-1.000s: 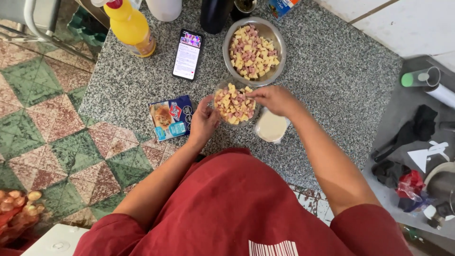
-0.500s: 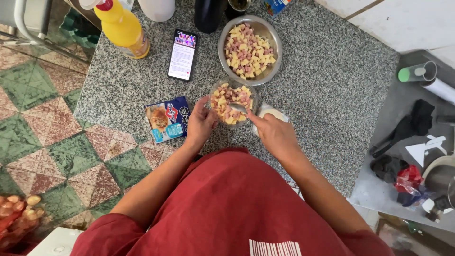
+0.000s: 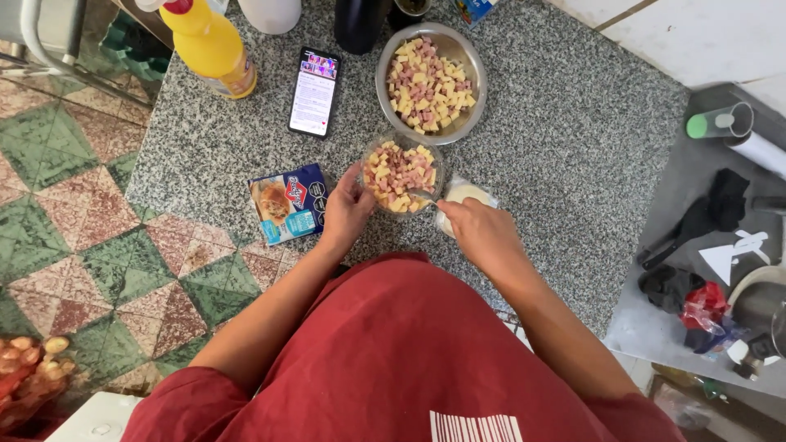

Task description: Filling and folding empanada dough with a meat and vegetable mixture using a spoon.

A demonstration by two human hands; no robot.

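Spoon (image 3: 422, 196) in right hand (image 3: 483, 235) points left into left-held (image 3: 348, 209) bowl (image 3: 401, 173).

Speckled grey granite counter (image 3: 565, 147), yellow bottle (image 3: 209, 45), pink-and-yellow cubes (image 3: 399, 173), perhaps white lid (image 3: 468, 194).

Speckled grey granite counter (image 3: 565, 147), polished smooth. Shiny steel bowl (image 3: 472, 78); clear plastic tub (image 3: 367, 160); glossy printed sachet (image 3: 288, 202). Matt red cloth apron (image 3: 393, 352).
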